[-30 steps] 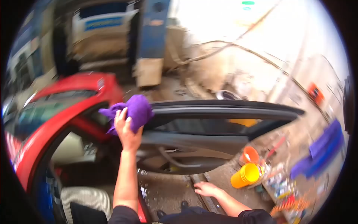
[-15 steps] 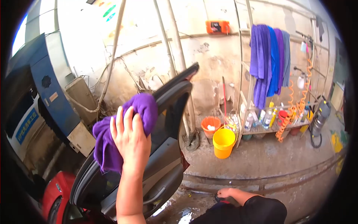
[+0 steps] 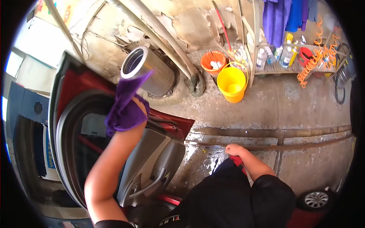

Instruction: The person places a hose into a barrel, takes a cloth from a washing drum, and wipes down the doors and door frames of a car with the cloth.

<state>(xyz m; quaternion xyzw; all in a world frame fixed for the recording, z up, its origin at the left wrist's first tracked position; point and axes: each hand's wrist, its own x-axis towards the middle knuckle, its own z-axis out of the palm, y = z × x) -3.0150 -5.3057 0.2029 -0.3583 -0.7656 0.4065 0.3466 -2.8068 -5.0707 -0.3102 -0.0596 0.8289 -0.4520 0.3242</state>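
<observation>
A purple cloth [image 3: 127, 108] is draped over my left hand [image 3: 141, 107], whose fingers are mostly hidden under it. This hand is at the edge of the open red car door [image 3: 87, 79], beside the window frame. Below it are the grey inner door panel [image 3: 152, 167] and its pull handle. My right hand [image 3: 233, 149] is closed near my waist, at a bit of red cloth [image 3: 237, 161] by my dark clothing. Whether the fingers grip that red cloth I cannot make out.
Behind the door stands a metal cylinder [image 3: 152, 72]. An orange bucket [image 3: 213, 62] and a yellow bucket [image 3: 232, 83] are on the wet floor. A shelf [image 3: 277, 70] holds bottles, with towels [image 3: 276, 21] hanging above. A car wheel [image 3: 316, 199] shows at lower right.
The view has turned down and the door edge now appears at left. My left hand has moved round the window frame with the purple cloth. My right hand has come in to my waist.
</observation>
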